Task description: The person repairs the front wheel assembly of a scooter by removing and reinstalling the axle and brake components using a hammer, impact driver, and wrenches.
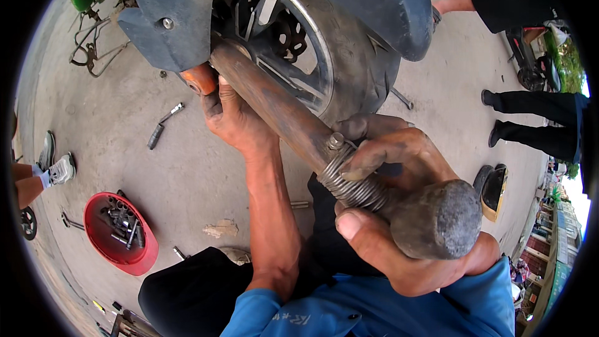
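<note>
My left hand (236, 115) is closed on an orange cylindrical part (198, 78) under a dark plastic body panel (159, 9), beside the wheel (326, 62) with its tyre and spoked rim. A long rusty metal bar (265, 106) runs diagonally from near the hub toward me. My right hand (399, 224) grips its near end around a coil of wire (349, 184) with a bolt head (336, 141), just behind a worn, dark cylindrical metal head (446, 218). The bar's far tip is partly hidden.
A red upturned helmet holding several sockets (143, 253) lies at left. A ratchet (164, 126) and a wrench (402, 98) lie on concrete. Other people's shoes (61, 171), legs (533, 106) and a hand (444, 5) are nearby. A scooter (530, 68) stands at right.
</note>
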A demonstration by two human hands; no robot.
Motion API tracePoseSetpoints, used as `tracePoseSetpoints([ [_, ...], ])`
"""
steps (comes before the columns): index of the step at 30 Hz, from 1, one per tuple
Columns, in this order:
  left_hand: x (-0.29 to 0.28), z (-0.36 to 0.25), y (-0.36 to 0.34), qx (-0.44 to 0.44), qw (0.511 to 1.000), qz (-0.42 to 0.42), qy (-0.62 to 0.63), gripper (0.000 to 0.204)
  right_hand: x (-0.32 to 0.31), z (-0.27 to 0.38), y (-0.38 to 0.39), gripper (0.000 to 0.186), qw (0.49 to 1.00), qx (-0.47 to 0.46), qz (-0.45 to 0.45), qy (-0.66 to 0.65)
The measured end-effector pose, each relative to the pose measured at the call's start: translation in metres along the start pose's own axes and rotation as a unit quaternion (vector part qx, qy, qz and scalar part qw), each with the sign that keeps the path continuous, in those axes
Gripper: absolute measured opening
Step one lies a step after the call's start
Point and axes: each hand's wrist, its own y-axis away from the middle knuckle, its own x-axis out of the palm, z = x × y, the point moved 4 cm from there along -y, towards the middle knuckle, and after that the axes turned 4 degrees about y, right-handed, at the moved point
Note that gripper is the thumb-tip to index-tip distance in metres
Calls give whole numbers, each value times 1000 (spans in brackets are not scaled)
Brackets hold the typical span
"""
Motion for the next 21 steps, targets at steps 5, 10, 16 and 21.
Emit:
tracePoseSetpoints([
  [5,-11,8,-2,-29,1000,2,9,25,-1,5,1,49,1000,-12,-1,11],
  [10,-13,9,-5,-35,999,-29,6,15,-1,6,0,49,1000,0,3,10],
  [16,-7,1,-2,-12,998,-19,-62,24,2,10,2,47,1000,25,8,0],
  [21,0,-8,0,94,970,-16,-222,29,4,14,4,46,999,29,-1,25],
])
